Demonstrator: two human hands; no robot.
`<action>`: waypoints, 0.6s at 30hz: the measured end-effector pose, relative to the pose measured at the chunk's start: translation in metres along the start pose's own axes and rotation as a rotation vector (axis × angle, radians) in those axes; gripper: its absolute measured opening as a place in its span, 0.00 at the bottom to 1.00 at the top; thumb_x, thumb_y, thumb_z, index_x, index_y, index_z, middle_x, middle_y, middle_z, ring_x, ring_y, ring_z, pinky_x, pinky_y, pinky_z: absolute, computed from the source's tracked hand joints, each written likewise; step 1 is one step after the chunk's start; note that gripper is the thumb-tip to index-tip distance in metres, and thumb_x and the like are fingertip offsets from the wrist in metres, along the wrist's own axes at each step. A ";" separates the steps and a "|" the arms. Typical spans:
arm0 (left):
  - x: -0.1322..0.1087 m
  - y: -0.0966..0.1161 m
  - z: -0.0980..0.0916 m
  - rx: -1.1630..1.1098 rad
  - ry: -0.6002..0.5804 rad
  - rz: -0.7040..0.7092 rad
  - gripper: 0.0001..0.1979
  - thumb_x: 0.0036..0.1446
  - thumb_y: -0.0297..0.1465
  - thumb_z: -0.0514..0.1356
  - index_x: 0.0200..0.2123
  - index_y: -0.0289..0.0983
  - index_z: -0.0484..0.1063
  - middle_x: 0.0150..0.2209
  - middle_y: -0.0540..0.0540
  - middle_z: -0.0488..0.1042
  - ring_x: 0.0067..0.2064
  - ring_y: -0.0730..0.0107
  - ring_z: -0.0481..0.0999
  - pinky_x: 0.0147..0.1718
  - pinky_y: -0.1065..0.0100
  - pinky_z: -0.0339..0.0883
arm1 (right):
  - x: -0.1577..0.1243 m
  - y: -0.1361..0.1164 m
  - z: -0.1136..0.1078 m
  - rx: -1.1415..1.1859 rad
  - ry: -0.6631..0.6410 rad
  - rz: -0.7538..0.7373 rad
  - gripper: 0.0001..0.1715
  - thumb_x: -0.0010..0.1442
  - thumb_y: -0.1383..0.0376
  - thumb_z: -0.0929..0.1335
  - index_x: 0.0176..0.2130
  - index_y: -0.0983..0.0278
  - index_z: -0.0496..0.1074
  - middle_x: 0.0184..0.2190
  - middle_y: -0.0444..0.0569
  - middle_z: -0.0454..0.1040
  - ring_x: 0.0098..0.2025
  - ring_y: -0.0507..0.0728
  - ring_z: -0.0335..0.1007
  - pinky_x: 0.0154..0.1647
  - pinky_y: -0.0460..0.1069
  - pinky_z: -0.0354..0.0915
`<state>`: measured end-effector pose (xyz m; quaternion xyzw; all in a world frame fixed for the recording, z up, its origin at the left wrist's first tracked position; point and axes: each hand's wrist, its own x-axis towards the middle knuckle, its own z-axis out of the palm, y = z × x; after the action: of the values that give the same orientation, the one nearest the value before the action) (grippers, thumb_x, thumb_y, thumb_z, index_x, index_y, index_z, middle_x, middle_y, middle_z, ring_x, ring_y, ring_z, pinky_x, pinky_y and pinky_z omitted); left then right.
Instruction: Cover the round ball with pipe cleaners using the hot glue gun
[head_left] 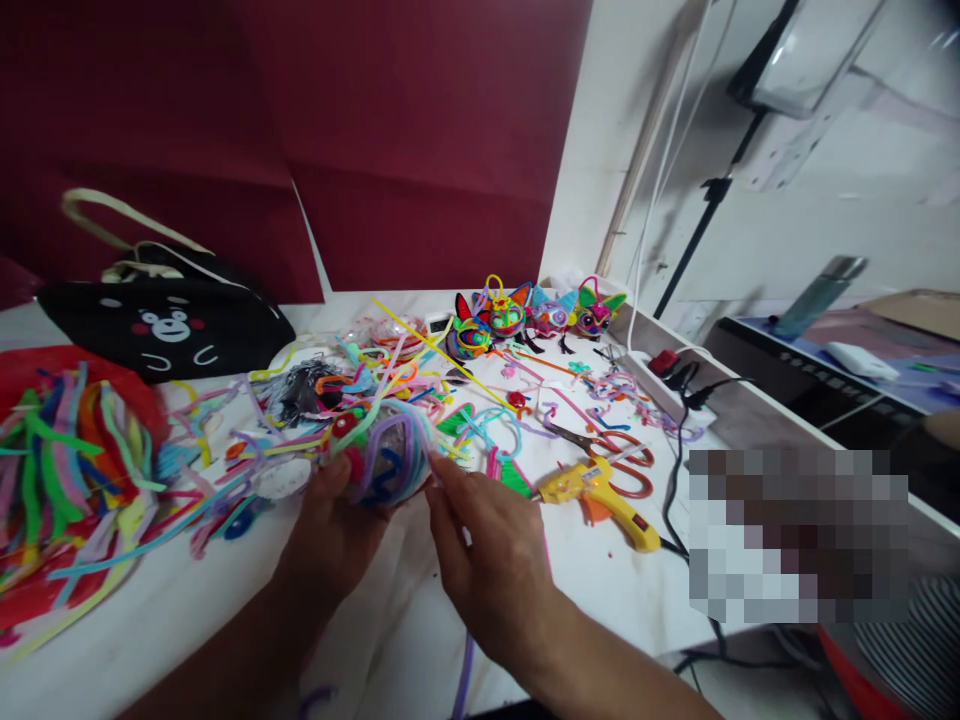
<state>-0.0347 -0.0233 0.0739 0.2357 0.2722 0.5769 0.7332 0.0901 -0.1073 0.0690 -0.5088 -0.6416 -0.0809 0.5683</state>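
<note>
In the head view, the black bag (165, 325) at the upper left is showing a white cartoon bear face with red cheeks; any lettering in the frame is too blurred to read. At the centre, the left hand (330, 520) is gripping a ball (390, 455) wrapped in coloured stems, its fingers closing around the ball's lower left side. The right hand (487, 560) is coming in from the lower right, its fingertips touching the ball's right edge and pinching a purple stem (463, 672) that is trailing down past the wrist toward the bottom of the frame. The ball is sitting between the two hands, just above the white table (187, 610). A heap of loose stems (67, 460) is lying at the left edge, well apart from the hands. A yellow glue gun (600, 500) is lying just right of the right hand, with red-handled scissors (615, 455) beside it. Farther back, near the top centre, a row of small finished figures (525, 315) is standing on the table. A power strip (660, 370) is lying along the table's right edge.
</note>
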 end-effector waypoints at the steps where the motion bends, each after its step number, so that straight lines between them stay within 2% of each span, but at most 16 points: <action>1: 0.000 0.000 0.000 0.003 0.012 0.002 0.20 0.38 0.28 0.75 0.39 0.41 0.80 0.35 0.50 0.85 0.34 0.59 0.84 0.28 0.61 0.84 | -0.001 0.000 0.000 -0.023 -0.004 -0.016 0.16 0.66 0.76 0.64 0.50 0.80 0.75 0.28 0.56 0.79 0.31 0.58 0.78 0.32 0.50 0.73; 5: -0.002 0.000 0.003 0.005 0.046 0.007 0.13 0.47 0.26 0.67 0.38 0.41 0.79 0.33 0.51 0.84 0.33 0.61 0.83 0.27 0.62 0.83 | -0.002 0.000 0.001 -0.105 -0.021 -0.065 0.16 0.67 0.76 0.63 0.50 0.80 0.75 0.24 0.53 0.76 0.25 0.56 0.71 0.24 0.50 0.65; 8: -0.003 0.000 0.007 0.006 0.054 -0.001 0.11 0.51 0.26 0.63 0.39 0.41 0.79 0.33 0.50 0.84 0.33 0.62 0.83 0.27 0.63 0.83 | -0.003 -0.001 0.003 -0.121 -0.015 -0.088 0.17 0.67 0.76 0.62 0.50 0.80 0.75 0.23 0.51 0.74 0.23 0.56 0.68 0.22 0.50 0.63; 13: -0.005 0.000 0.010 -0.023 0.122 -0.023 0.09 0.57 0.24 0.58 0.35 0.40 0.78 0.30 0.50 0.83 0.30 0.64 0.83 0.26 0.66 0.81 | -0.005 -0.003 0.009 -0.097 -0.020 -0.066 0.17 0.69 0.74 0.61 0.50 0.80 0.75 0.26 0.54 0.76 0.26 0.56 0.71 0.24 0.50 0.66; 18: -0.004 -0.001 0.009 -0.027 0.091 -0.028 0.08 0.59 0.25 0.59 0.36 0.39 0.78 0.31 0.49 0.84 0.29 0.65 0.82 0.27 0.68 0.80 | -0.007 -0.005 0.017 -0.106 -0.019 -0.036 0.17 0.69 0.74 0.60 0.50 0.79 0.74 0.28 0.56 0.77 0.28 0.58 0.74 0.26 0.50 0.69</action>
<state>-0.0282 -0.0274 0.0806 0.1955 0.3006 0.5805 0.7310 0.0746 -0.1021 0.0603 -0.5274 -0.6508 -0.1201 0.5328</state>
